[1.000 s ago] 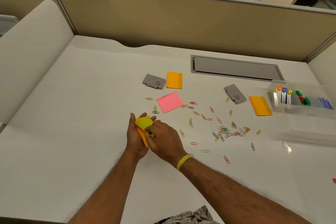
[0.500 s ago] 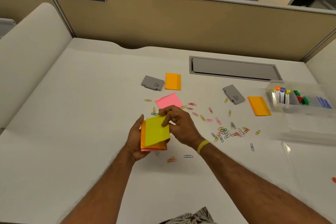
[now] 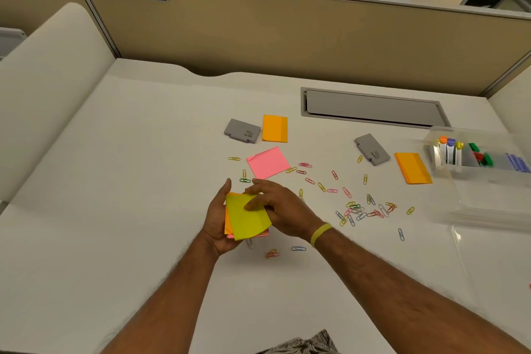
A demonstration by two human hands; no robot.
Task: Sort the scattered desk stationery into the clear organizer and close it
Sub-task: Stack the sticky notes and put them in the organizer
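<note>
My left hand cradles a stack of sticky notes with a yellow-green pad on top and orange and pink pads under it. My right hand grips the stack's right side, thumb pressed on the yellow top. A pink pad lies just beyond my hands. Two orange pads and two grey staple boxes lie farther back. Several coloured paper clips are scattered to the right. The clear organizer stands open at the right edge, holding markers and clips.
The organizer's clear lid lies flat on the desk in front of it. A grey cable hatch is set into the desk at the back. A tan partition wall borders the desk behind.
The stack has turned flat with the yellow pad facing up. My right hand has come down from the stack's top edge onto its right side, thumb on top.
</note>
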